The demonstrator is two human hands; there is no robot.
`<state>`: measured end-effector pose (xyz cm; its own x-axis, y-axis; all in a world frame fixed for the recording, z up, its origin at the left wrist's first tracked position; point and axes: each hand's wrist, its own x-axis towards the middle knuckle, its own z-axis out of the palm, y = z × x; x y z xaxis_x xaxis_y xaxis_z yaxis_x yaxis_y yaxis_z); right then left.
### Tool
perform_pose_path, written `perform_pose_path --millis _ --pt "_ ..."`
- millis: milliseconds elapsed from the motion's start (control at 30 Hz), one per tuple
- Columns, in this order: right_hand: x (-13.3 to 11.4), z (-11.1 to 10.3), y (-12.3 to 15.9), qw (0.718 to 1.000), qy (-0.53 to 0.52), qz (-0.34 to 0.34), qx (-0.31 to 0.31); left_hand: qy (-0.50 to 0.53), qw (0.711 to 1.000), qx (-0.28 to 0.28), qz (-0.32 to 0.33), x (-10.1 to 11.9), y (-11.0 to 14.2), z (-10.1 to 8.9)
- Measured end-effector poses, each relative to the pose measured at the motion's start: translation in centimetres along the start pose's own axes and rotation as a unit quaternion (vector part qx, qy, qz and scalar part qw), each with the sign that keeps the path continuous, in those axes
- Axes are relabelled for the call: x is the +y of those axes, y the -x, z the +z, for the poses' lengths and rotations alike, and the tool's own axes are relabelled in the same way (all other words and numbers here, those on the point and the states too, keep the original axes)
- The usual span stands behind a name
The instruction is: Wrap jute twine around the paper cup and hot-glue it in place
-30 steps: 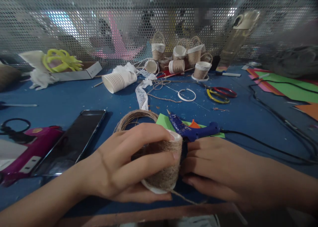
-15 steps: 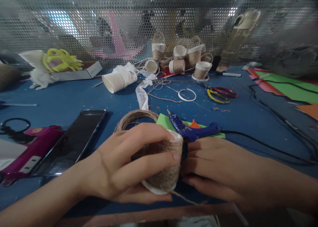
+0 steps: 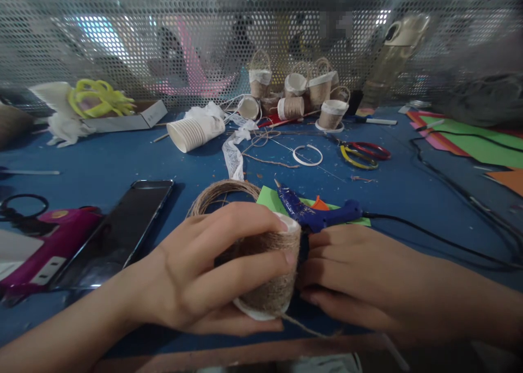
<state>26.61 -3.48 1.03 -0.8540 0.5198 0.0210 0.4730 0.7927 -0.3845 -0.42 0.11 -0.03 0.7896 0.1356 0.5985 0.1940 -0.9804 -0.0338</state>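
Note:
A paper cup wrapped in jute twine [image 3: 272, 286] stands slightly tilted near the table's front edge, its white rim showing at top and bottom. My left hand [image 3: 216, 269] is closed around it from the left, fingers across its side and rim. A loose twine end [image 3: 304, 326] trails from the cup's lower edge. Just right of the cup is my right hand [image 3: 347, 280], fingers curled together; its fingertips are partly hidden and what they hold cannot be made out. Behind it, a blue glue gun [image 3: 316, 212] lies on green paper [image 3: 267, 197]. A twine coil [image 3: 224, 188] sits behind my left hand.
On the left lie a phone [image 3: 122, 226] and a magenta hot-glue gun [image 3: 61, 237]. Farther back are stacked paper cups [image 3: 190, 135], lace ribbon [image 3: 233, 158], scissors [image 3: 359, 156] and several small twine baskets [image 3: 318, 90]. A black cord [image 3: 429, 239] crosses the right side.

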Motion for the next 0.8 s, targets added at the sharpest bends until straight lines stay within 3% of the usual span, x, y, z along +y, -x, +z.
perform_pose_path --millis 133,433,800 --pt "-0.07 -0.17 -0.1 1.0 -0.01 -0.003 -0.011 -0.008 0.999 0.008 0.033 -0.12 0.21 -0.04" --pt "-0.05 -0.22 -0.3 1.0 -0.014 -0.003 -0.022 -0.02 0.999 -0.006 0.048 -0.33 0.05 0.09" --pt "-0.03 -0.3 -0.35 1.0 0.003 -0.01 -0.017 -0.044 0.996 0.02 0.068 -0.29 -0.24 0.13"
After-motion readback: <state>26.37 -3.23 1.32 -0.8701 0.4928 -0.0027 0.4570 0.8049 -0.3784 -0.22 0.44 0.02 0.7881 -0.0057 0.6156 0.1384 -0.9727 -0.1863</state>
